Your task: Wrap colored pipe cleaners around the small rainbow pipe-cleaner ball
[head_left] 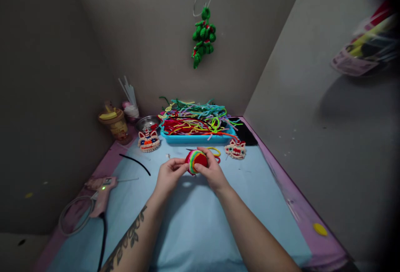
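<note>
Over the middle of the blue-covered table, a round red piece with rainbow stripes (196,162), seemingly made of fuzzy craft stems, is held between both hands. My left hand (168,175) pinches its left edge with thumb and fingertips. Wrapped round its right side is my right hand (215,172), thumb on the front and fingers over the top. Just behind the right fingers lie scissors with yellow and red handles (215,151), partly hidden. Two small lion-face pieces rest farther back, one to the left (149,142) and one to the right (236,150).
A blue tray (200,139) heaped with coloured fuzzy stems stands at the back. To the left are a pink glue gun (104,195) with its cord, a black stem (136,163), a metal bowl (146,122) and a brown cup (116,126). A green ornament (204,36) hangs above.
</note>
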Demonstrator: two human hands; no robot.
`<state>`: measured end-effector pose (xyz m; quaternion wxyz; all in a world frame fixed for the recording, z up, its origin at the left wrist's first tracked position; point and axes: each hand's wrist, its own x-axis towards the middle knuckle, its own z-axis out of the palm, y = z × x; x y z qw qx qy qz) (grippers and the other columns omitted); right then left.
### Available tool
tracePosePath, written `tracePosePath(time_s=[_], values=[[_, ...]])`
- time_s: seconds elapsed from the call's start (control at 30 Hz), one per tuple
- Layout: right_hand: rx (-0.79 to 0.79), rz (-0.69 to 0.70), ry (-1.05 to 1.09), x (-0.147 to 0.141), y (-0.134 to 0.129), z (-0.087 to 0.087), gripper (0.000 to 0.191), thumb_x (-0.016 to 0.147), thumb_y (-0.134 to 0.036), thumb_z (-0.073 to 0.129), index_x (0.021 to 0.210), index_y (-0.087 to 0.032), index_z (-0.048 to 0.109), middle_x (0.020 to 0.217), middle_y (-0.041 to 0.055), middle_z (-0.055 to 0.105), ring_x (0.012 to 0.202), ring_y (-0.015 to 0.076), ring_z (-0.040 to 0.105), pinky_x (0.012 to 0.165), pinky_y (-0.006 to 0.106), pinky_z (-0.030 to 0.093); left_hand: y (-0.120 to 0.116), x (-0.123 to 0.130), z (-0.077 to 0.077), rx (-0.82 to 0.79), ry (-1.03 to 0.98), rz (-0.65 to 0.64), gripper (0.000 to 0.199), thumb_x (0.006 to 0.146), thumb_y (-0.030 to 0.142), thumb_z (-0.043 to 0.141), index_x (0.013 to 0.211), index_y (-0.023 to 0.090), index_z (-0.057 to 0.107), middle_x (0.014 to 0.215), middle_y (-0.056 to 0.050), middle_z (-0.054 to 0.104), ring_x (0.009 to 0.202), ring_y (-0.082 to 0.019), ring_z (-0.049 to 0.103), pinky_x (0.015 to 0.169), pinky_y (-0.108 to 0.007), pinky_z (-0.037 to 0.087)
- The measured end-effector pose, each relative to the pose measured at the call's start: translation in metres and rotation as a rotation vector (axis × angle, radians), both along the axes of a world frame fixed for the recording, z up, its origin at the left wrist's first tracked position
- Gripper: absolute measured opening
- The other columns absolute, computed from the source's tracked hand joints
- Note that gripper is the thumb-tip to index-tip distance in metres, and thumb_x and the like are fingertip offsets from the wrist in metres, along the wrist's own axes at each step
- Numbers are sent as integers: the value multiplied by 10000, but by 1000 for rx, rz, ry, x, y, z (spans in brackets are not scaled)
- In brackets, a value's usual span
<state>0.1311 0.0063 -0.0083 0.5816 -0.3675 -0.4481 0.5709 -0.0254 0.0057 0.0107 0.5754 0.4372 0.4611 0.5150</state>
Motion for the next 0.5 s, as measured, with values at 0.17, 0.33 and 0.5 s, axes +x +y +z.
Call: tracePosePath(time_s=[0.17,0.33,0.5], values=[[103,-10,-83,3,-3,5,594,676,-282,747,1199,-260,467,1085,27,589,930,195,601,832,322,484,-2,1,3,69,6,-11,291,582,321,815,784,145,699,735,-37,734,665,-163,662,690,-275,513],[317,-112,-349,6,-7,9,584,667,-170,697,1201,-272,485,1259,58,494,1180,252,496,1003,405,409,-3,1,3,106,61,6,224,620,307,784,772,157,716,752,-40,732,688,-169,651,696,-275,498],[441,-183,-497,6,-12,10,653,659,-119,657,1257,-278,448,1283,77,489,1230,272,460,1051,455,371,-5,-1,4,148,153,18,172,664,299,753,740,152,706,736,-48,707,688,-172,629,692,-274,477]])
